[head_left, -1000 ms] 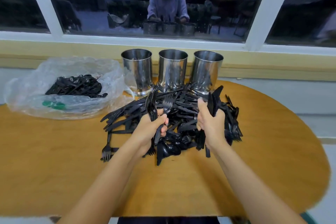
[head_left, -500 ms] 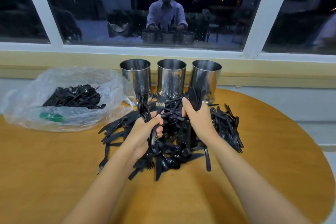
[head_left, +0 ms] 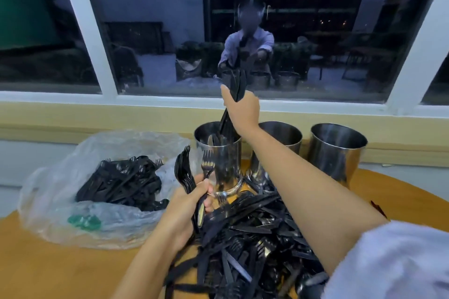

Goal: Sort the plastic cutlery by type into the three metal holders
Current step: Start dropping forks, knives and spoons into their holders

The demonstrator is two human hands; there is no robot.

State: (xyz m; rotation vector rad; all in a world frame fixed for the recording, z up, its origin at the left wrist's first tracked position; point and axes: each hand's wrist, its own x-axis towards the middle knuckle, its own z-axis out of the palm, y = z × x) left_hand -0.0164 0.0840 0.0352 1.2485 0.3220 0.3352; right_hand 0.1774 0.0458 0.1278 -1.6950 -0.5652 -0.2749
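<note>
Three metal holders stand in a row by the wall: the left holder [head_left: 228,153], the middle holder [head_left: 286,133] and the right holder [head_left: 337,150]. My right hand [head_left: 243,110] grips a bunch of black knives [head_left: 237,85] upright over the left holder, their lower ends dipping into it. More knives stand inside that holder. My left hand [head_left: 189,206] holds a bunch of black forks [head_left: 185,170] upright in front of it. A pile of mixed black cutlery [head_left: 255,238] lies on the wooden table [head_left: 60,269].
A clear plastic bag [head_left: 73,170] with more black cutlery lies at the left of the table. Behind the holders run a yellow sill and a dark window with my reflection. My right forearm crosses in front of the middle holder.
My right hand has risen from the pile and carried its knives up over the left holder. The camera has moved closer and leftward. My left hand still holds the forks.
</note>
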